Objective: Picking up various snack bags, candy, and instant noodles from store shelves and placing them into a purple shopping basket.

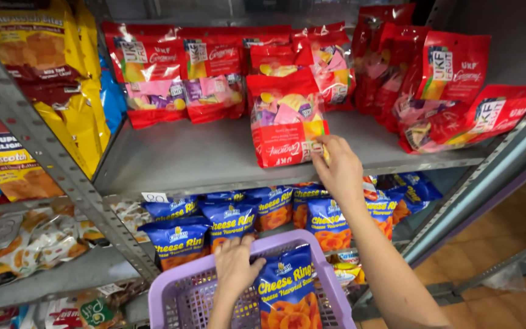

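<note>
Right hand [338,167]: grip pinching upside-down red plastic candy bag [284,119]; lift clear of grey metal shelf [202,158].
Left hand [237,265]: grip curled over lilac plastic basket [181,292] rim; hold steady.

head view | worn on head, close | facing down and forward at grey metal shelf [214,159] | single view, nothing shared

Grey metal shelf [202,159], red candy bags [153,73]
</note>
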